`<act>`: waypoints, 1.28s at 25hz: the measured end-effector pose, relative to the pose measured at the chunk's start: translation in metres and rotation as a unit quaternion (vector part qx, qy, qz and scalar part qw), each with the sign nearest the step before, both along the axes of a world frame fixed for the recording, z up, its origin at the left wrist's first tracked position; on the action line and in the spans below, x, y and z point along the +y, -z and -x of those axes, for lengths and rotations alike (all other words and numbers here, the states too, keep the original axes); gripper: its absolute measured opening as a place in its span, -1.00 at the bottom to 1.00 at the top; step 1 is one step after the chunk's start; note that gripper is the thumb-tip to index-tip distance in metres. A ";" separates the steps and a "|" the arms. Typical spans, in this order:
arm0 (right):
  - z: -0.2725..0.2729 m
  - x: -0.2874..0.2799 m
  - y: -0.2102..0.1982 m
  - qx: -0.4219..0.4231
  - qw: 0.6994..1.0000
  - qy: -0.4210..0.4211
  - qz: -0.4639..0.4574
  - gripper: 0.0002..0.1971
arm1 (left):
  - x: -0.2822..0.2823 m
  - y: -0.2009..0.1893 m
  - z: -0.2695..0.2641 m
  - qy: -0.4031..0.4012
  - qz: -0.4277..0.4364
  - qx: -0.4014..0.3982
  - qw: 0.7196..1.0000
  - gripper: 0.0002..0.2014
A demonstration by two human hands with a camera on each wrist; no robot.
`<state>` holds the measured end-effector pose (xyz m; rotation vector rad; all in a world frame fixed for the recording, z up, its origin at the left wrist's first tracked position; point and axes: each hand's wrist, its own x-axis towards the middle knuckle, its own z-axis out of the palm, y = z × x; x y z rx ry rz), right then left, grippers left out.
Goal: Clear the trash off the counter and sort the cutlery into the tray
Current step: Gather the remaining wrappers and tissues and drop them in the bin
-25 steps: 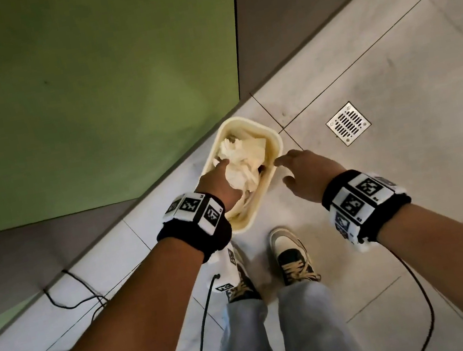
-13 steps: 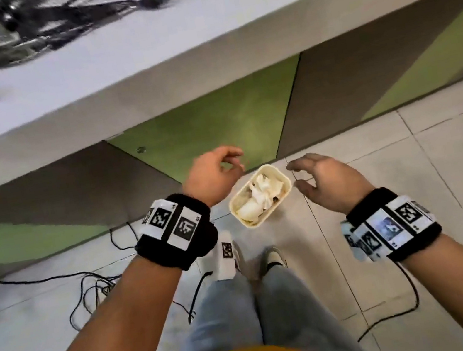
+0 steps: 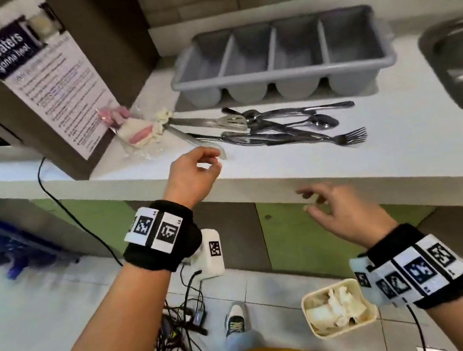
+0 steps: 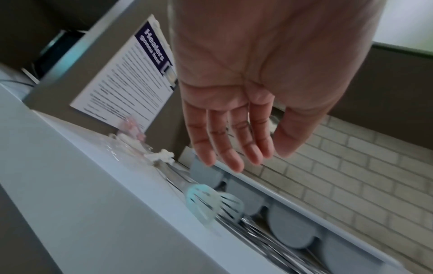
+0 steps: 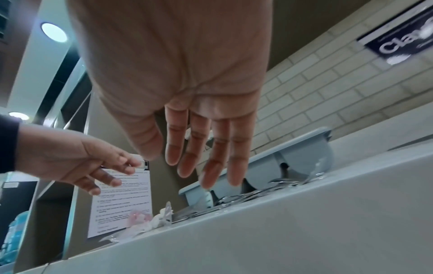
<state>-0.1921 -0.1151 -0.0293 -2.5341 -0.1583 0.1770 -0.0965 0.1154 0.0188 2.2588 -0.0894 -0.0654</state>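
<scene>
Cutlery (image 3: pixel 286 124) lies heaped mid-bench, just before the empty grey tray (image 3: pixel 279 52); trash (image 3: pixel 139 132) sits toward the bench's left end. Left hand (image 3: pixel 193 176) and right hand (image 3: pixel 342 214) hover at the front edge, fingers loosely spread, holding nothing.

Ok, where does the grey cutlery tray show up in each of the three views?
Head: cutlery tray on the counter, upper centre, behind the loose cutlery.
Left wrist: cutlery tray lower right, under the brick wall.
Right wrist: cutlery tray centre right, past the fingers.
Shared landmark: the heater notice.
</scene>
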 end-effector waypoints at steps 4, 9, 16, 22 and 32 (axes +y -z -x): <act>-0.054 0.039 -0.013 -0.038 0.999 -0.014 -0.031 -0.66 | 0.053 0.001 -0.047 -0.063 -0.033 -0.004 0.997 -0.73; -0.132 0.107 -0.046 -0.066 0.997 -0.005 -0.027 -0.65 | 0.124 0.002 -0.124 -0.111 -0.090 -0.004 0.990 -0.70; -0.258 0.201 -0.067 -0.049 0.998 -0.005 0.041 -0.59 | 0.178 0.011 -0.225 -0.079 -0.172 0.048 0.981 -0.64; -0.338 0.253 -0.049 0.043 0.986 -0.029 0.155 -0.29 | 0.187 0.032 -0.240 -0.044 -0.232 0.133 0.963 -0.03; -0.379 0.274 -0.021 0.101 0.980 -0.048 0.165 -0.76 | 0.200 0.043 -0.265 -0.053 -0.178 0.071 0.980 -0.19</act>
